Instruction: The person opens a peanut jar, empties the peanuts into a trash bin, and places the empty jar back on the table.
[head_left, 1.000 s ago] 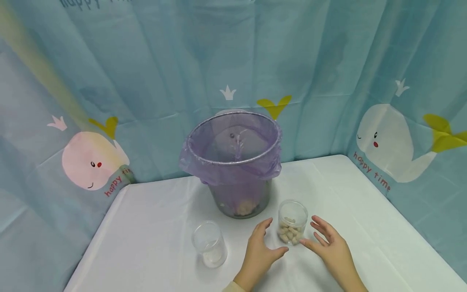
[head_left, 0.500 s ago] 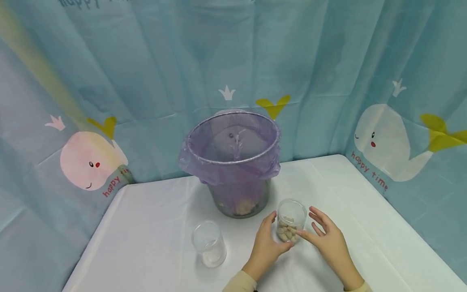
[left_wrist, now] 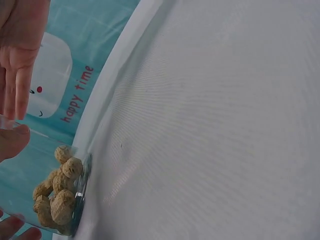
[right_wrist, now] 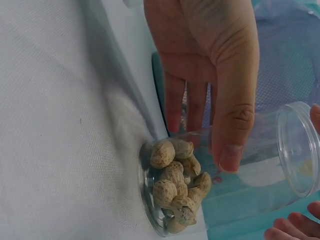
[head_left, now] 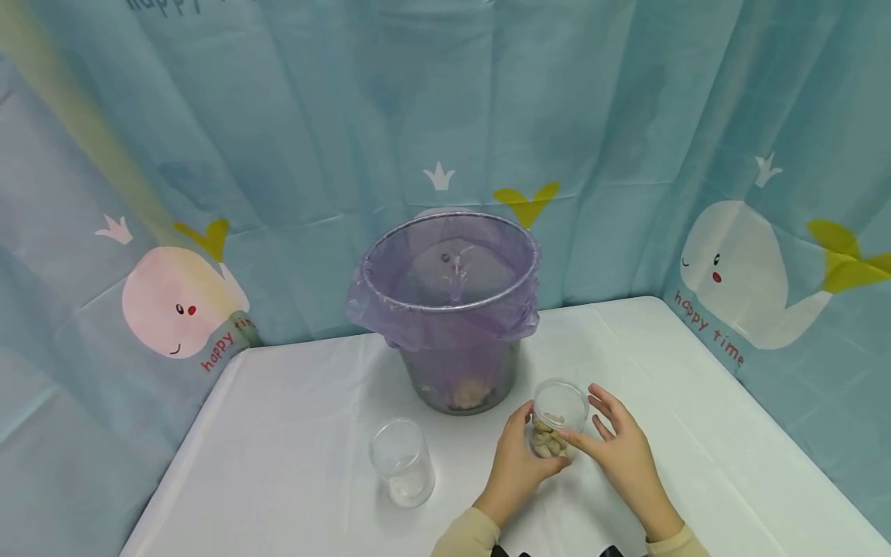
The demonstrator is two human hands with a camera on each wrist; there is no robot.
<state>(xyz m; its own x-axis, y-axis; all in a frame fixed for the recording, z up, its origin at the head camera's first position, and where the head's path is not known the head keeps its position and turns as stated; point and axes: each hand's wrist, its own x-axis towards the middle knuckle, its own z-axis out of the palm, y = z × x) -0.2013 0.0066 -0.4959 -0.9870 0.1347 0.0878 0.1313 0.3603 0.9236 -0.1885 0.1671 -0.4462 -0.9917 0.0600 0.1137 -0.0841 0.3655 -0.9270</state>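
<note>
A clear round plastic jar [head_left: 561,408] stands upright on the table, its lower part filled with several unshelled peanuts [right_wrist: 175,182]. My left hand [head_left: 518,463] holds the jar from the left, the thumb across its near side and the fingers round its far side. At the other side is my right hand [head_left: 623,456]; its thumb lies at the jar's near side below the rim. The right fingers stay straight beside the jar's right side. In the left wrist view the peanuts [left_wrist: 57,190] show through the jar wall.
A second clear jar [head_left: 404,463], with no peanuts seen in it, stands left of the hands. Behind is a bin [head_left: 459,371] lined with a purple plastic bag [head_left: 445,325], something pale at its bottom. A blue curtain [head_left: 313,155] with whales surrounds the white table [head_left: 292,433].
Both hands have moved in toward the peanut jar. My left fingers and thumb have come round it, and the right thumb has moved up toward its rim. The second jar and bin stand as before.
</note>
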